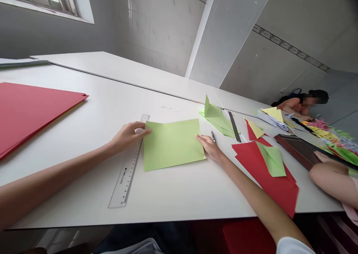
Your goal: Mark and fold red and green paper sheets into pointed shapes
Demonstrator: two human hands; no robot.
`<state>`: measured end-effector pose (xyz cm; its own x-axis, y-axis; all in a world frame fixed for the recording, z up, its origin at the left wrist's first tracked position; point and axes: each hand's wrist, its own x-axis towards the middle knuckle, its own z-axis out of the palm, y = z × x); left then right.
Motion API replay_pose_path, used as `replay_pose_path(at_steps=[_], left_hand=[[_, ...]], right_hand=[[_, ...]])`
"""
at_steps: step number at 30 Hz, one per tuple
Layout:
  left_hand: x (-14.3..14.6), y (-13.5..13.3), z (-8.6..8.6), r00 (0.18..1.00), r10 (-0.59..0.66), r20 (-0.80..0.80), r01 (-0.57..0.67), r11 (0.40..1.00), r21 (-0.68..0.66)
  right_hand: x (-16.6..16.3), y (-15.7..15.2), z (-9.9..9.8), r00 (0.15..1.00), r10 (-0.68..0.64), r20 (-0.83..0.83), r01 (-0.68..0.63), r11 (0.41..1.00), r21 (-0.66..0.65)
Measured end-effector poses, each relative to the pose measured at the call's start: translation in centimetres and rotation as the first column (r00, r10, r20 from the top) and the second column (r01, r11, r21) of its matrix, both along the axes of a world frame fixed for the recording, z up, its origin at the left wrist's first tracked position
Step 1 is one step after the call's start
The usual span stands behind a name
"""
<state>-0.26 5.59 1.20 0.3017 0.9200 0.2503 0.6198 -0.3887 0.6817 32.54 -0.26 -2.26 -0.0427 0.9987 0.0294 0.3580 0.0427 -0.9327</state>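
A light green sheet of paper lies flat on the white table. My left hand rests at its upper left corner, fingers stretched out and touching the edge, lying over the top of a clear plastic ruler. My right hand presses flat on the sheet's right edge, fingers extended. A pen lies just beyond my right hand.
A stack of red sheets lies at the far left. Folded green paper, a dark ruler, red sheets with folded green and yellow pieces lie to the right. Another person's arm rests at the right edge; a second person sits farther back among coloured paper.
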Motion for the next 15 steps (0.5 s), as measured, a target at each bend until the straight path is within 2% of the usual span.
replay_pose_path(at_steps=[6, 9, 15], left_hand=[[-1.2, 1.7, -1.2, 0.954, -0.075, -0.291, 0.102, 0.992, 0.079], [-0.9, 1.5, -1.5, 0.912, -0.141, -0.386, 0.193, 0.976, 0.099], [1.0, -1.3, -1.6, 0.783, -0.336, -0.523, 0.464, 0.876, 0.132]], right_hand=[[0.7, 0.4, -1.2, 0.985, -0.074, 0.159, 0.056, 0.992, 0.115], [0.6, 0.2, -1.1, 0.963, -0.107, 0.249, 0.058, 0.979, 0.198], [-1.7, -1.6, 0.1, 0.878, -0.067, 0.474, -0.116, 0.931, 0.346]])
